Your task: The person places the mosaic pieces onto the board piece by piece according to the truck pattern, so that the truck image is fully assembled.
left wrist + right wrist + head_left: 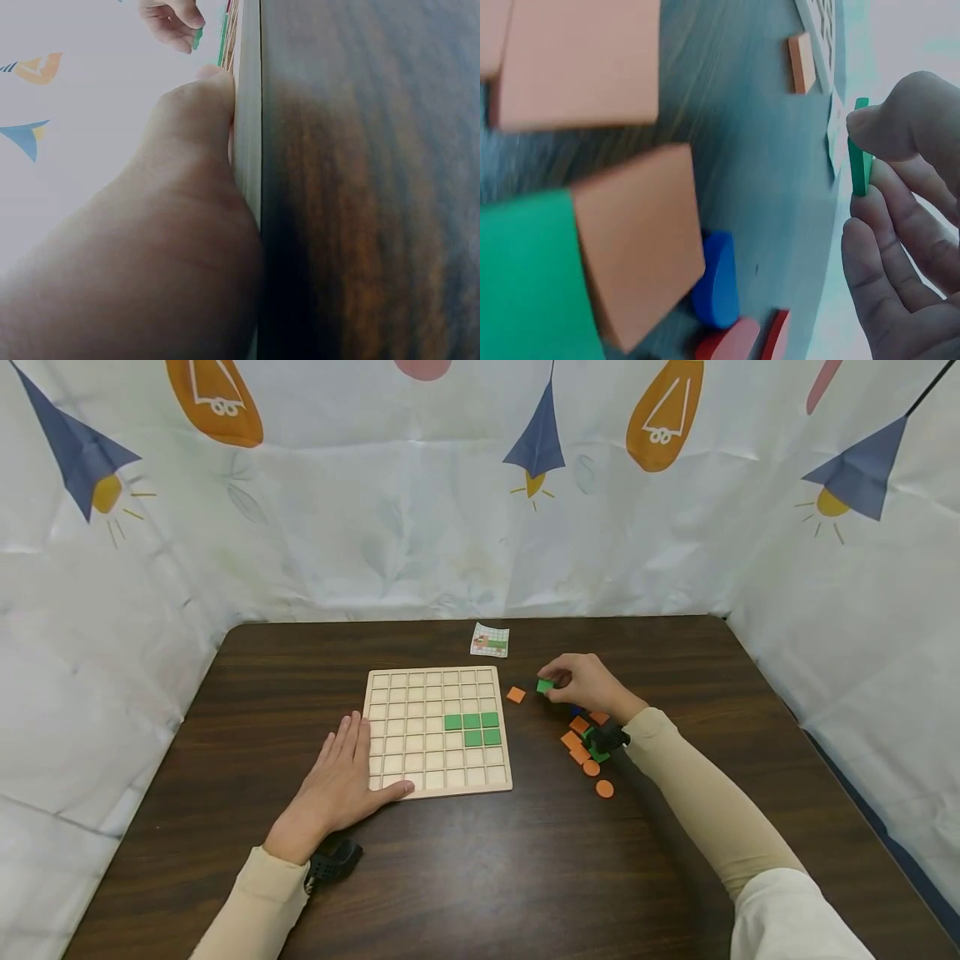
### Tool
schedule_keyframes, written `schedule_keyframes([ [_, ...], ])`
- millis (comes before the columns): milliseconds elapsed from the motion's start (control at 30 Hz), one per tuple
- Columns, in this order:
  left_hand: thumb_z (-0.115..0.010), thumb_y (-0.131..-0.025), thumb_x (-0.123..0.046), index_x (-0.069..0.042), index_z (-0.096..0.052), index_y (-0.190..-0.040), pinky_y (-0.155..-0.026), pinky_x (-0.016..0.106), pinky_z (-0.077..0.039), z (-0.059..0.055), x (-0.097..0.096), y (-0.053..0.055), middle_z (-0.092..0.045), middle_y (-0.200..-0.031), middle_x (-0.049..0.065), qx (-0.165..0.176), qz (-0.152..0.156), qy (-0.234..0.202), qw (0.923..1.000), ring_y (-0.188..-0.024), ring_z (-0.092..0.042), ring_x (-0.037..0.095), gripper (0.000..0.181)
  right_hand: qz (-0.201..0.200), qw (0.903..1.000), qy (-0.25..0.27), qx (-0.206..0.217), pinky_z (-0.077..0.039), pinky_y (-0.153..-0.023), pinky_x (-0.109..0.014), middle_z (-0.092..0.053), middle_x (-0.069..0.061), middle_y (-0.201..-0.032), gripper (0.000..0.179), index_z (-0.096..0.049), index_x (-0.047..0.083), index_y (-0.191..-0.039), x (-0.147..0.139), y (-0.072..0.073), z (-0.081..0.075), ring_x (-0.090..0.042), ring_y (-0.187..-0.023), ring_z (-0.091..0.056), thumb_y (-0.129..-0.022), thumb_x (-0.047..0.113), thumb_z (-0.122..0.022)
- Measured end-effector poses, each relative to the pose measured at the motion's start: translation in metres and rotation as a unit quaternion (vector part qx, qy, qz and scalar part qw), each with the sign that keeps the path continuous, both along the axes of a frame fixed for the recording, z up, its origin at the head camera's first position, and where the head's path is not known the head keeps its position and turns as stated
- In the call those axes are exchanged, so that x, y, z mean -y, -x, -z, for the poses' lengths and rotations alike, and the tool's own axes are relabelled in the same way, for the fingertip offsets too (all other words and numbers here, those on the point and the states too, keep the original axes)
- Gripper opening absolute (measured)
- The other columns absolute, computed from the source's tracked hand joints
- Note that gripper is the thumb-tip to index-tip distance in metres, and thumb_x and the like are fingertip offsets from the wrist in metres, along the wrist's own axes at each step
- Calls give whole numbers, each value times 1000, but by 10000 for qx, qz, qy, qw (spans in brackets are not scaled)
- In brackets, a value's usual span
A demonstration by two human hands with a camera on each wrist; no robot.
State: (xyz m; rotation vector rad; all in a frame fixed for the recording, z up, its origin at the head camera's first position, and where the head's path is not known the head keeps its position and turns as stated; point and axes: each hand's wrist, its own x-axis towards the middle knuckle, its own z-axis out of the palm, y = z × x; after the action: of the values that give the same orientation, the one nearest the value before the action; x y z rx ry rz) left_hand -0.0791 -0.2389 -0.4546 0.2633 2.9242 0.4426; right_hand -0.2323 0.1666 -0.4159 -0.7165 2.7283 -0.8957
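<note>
My right hand (588, 683) pinches a green square tile (545, 686) between thumb and fingers, above the table right of the board. In the right wrist view the same green tile (859, 150) is seen nearly edge-on. My left hand (337, 781) lies flat with fingers straight along the left edge of the wooden grid board (405, 735), its thumb on the board's near edge. Several green tiles (472, 721) sit in cells on the board's right side, in two rows. A lone orange square tile (516, 694) lies between the board and my right hand.
Under my right wrist is a loose pile of orange tiles (576, 747), with green, blue and red pieces among them. An orange disc (604, 788) lies nearest me. A small printed pattern card (490, 641) lies behind the board. A patterned white curtain (450, 543) surrounds the table.
</note>
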Motion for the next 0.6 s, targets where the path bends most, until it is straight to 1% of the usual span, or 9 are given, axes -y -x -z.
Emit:
schedule_keyframes([
  [167,-51,-86,-87,8,-2,-163,-130,65,-10,0,0,0,1,-172,30,-7,-3,4,10000,-162,-3,48,132,-160,9997,99,-128,-61,-92,-43,-72,-10,-121,34,-73,9,-127,8,-3,1,-25,-104,-71,-93,14,-76],
  [300,-50,-86,-87,8,-2,-163,-130,65,-10,0,0,0,1,-172,30,-7,1,-2,10000,-162,-3,48,131,-283,9992,182,-209,-61,-88,-40,-73,-9,-117,34,-73,9,-126,17,-6,1,-23,-101,-71,-93,14,-76],
  [600,-50,-87,-86,8,-2,-163,-130,65,-10,1,1,0,1,-172,30,-11,16,0,10000,-162,-3,48,131,-507,9975,398,-290,-62,-84,-33,-71,-6,-112,31,-75,11,-122,36,-17,0,-21,-96,-71,-92,13,-75],
])
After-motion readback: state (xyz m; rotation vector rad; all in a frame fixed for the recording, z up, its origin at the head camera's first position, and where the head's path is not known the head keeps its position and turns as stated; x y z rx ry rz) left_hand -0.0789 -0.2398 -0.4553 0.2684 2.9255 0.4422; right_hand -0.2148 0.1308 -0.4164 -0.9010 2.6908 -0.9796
